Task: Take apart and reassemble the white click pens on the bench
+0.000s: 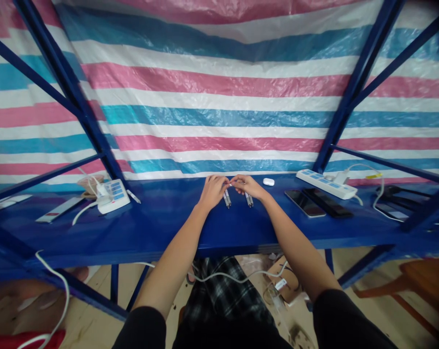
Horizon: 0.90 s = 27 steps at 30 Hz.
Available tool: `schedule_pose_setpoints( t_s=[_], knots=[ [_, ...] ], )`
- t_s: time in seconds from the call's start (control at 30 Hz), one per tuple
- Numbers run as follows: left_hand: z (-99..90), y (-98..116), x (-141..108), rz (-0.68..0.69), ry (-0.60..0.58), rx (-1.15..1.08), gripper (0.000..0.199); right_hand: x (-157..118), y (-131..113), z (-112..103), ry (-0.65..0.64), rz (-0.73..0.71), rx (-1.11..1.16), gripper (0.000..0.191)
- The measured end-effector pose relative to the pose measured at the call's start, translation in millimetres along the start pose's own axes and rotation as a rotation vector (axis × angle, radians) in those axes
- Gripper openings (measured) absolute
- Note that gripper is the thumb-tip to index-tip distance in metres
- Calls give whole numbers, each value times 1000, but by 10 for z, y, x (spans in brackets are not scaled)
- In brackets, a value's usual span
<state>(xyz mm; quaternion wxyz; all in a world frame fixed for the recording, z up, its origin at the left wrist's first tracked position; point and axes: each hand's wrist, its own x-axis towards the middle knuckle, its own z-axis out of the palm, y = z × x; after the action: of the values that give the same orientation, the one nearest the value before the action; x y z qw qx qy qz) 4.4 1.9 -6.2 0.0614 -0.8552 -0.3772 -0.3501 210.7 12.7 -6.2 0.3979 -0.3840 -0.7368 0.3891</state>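
Note:
Over the blue table (161, 218), my left hand (214, 190) and my right hand (247, 186) meet at the fingertips. Both hands are closed in a pinch around something small and whitish that is too small to name. Below my left fingers lie slim pens (227, 199), side by side on the table. Another small group of pens (249, 199) lies under my right hand. Their upper ends are hidden by my fingers.
A white earbud case (268, 182) sits right of my hands. Two dark phones (304, 203) lie beside a white power strip (326, 184). At the left are another power strip (113, 196), a white pen (133, 196) and a flat box (59, 209). Blue frame bars rise on both sides.

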Motion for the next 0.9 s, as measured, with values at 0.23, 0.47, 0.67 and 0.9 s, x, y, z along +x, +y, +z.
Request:
schedule_pose_setpoints(
  t_s=[0.23, 0.47, 0.67, 0.9],
  knots=[
    [3, -22, 3, -2, -44, -65, 26, 22, 54, -40, -10, 21, 63, 46],
    [16, -65, -14, 26, -60, -46, 21, -37, 22, -32, -72, 159, 25, 60],
    [3, -54, -5, 30, -124, -47, 26, -7, 41, -14, -71, 136, -37, 53],
    [-27, -84, 5, 53, -178, -129, 34, -4, 42, -43, -36, -11, -300, 46]
  ],
)
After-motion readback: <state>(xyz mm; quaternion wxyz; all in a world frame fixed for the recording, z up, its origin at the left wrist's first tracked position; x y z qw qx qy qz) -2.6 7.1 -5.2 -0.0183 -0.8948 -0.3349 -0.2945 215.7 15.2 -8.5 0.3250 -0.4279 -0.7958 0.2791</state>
